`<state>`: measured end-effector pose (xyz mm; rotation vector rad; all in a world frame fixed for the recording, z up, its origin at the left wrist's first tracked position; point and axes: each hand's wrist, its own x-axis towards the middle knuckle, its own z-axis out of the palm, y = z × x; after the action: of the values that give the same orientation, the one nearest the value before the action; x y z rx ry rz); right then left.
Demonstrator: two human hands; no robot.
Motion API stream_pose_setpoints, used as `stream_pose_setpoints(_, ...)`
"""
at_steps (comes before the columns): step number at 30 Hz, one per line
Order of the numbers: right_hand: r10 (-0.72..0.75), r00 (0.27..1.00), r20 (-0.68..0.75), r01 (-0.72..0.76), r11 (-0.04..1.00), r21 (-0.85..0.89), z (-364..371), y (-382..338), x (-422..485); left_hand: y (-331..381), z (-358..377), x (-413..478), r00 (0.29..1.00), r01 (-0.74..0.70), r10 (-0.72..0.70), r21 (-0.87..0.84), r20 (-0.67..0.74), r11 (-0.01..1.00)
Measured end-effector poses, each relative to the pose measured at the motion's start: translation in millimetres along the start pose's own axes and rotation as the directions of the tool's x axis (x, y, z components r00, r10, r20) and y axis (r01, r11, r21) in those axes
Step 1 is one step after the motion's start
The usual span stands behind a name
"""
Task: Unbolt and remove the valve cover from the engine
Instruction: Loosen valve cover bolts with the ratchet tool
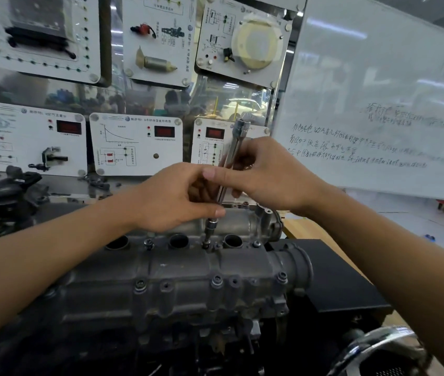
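Both hands, the left hand (173, 196) and right hand (267, 176), are closed around a tilted socket extension bar (230, 156), its socket (210, 226) seated on a bolt (205, 243) near the valve cover's (188, 270) far edge.

both bare forearms reach forward and meet in the middle. the left hand (172, 196) curls its fingers low around a slim metal shaft, thumb stretched out underneath. the right hand (264, 172) sits higher, touching the left, fingers pinched around the same shaft, thumb pointing left.
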<state>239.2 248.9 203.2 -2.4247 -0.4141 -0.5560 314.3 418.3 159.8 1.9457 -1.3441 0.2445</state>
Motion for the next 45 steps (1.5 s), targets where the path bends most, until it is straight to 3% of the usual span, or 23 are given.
stream_pose_setpoints(3,-0.039,0.991,-0.126,0.033,0.998,-0.044,0,-1,4,-4,3,0,1.000,0.021,-0.022,-0.027,-0.016,0.999)
stream_pose_setpoints(5,-0.049,0.992,-0.112,0.037,0.994,-0.101,-1,-4,7,-8,3,-1,0.997,0.068,-0.066,-0.072,0.025,0.995)
stream_pose_setpoints(9,0.034,0.985,0.170,-0.017,0.995,-0.102,-15,-13,12,-9,-1,-4,0.987,0.105,-0.074,-0.224,0.143,0.969)
stream_pose_setpoints(11,0.084,0.946,0.312,-0.055,0.993,-0.101,-22,-17,15,-8,0,-4,0.988,0.096,-0.068,-0.211,0.137,0.973)
stream_pose_setpoints(13,0.107,0.927,0.360,-0.076,0.992,-0.101,-24,-21,17,-6,2,-4,0.994,0.083,-0.067,-0.199,0.084,0.976)
stream_pose_setpoints(16,0.078,0.964,0.254,-0.070,0.997,-0.041,-21,-24,19,-2,5,0,0.998,0.059,-0.061,-0.131,-0.013,0.990)
stream_pose_setpoints(18,0.047,0.986,0.159,-0.031,0.994,-0.103,-18,-22,22,1,9,1,0.997,0.060,-0.064,-0.125,-0.030,0.990)
stream_pose_setpoints(21,0.027,0.988,0.153,0.000,0.985,-0.171,-20,-21,24,4,12,1,0.995,0.095,-0.100,-0.149,-0.021,0.984)
stream_pose_setpoints(26,0.071,0.921,0.382,-0.038,0.995,-0.093,-37,-23,27,2,4,-3,0.972,0.164,-0.119,-0.221,0.202,0.961)
stream_pose_setpoints(29,0.112,0.858,0.502,-0.079,0.993,-0.087,-41,-21,31,2,4,-2,0.970,0.148,-0.109,-0.173,0.216,0.974)
stream_pose_setpoints(31,0.115,0.876,0.468,-0.099,0.993,-0.060,-38,-18,32,2,5,1,0.985,0.124,-0.112,-0.086,0.131,0.989)
stream_pose_setpoints(34,0.087,0.955,0.283,-0.101,0.994,0.038,-28,-11,30,2,11,4,0.995,0.096,-0.094,0.076,-0.035,0.992)
stream_pose_setpoints(37,0.069,0.988,0.140,-0.059,0.995,-0.076,-17,-6,28,5,12,5,0.993,0.110,-0.105,0.107,-0.051,0.988)
stream_pose_setpoints(45,0.024,0.996,0.091,-0.004,0.977,-0.212,-4,-14,28,6,10,0,0.985,0.147,-0.132,0.134,-0.115,0.980)
